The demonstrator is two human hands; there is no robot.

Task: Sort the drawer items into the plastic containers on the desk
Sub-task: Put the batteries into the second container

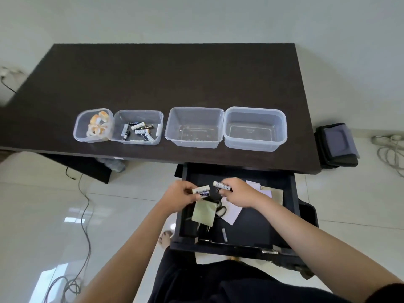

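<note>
Overhead, the dark tabletop (175, 73) fills the far half of the view, standing on a pale glossy tiled floor (43, 215). Below its near edge an open black drawer (258, 217) juts toward the person. Four clear plastic containers stand in a row along the near part of the tabletop: the two right ones (194, 127) (255, 129) hold nothing visible and touch each other; the second from left (137, 127) holds a loose heap of batteries; the leftmost, smallest one (93, 125) holds rolls of tape and touches its neighbour.

A dark bag (336, 145) sits on the floor at the tabletop's right end, with pale coiled cables (389, 154) further right. A grey cable (85, 215) trails across the floor on the left.

Inside the drawer lie white paper sheets (231, 213), a green note pad (204, 212), black-handled scissors (220, 209) partly under the hands, and a small battery (224, 235) near the front wall.

Both hands hover over the far part of the drawer. The left hand (177, 195) grips two batteries (201, 191); the right hand (237, 194) pinches one battery (222, 186). Their tips nearly meet.
</note>
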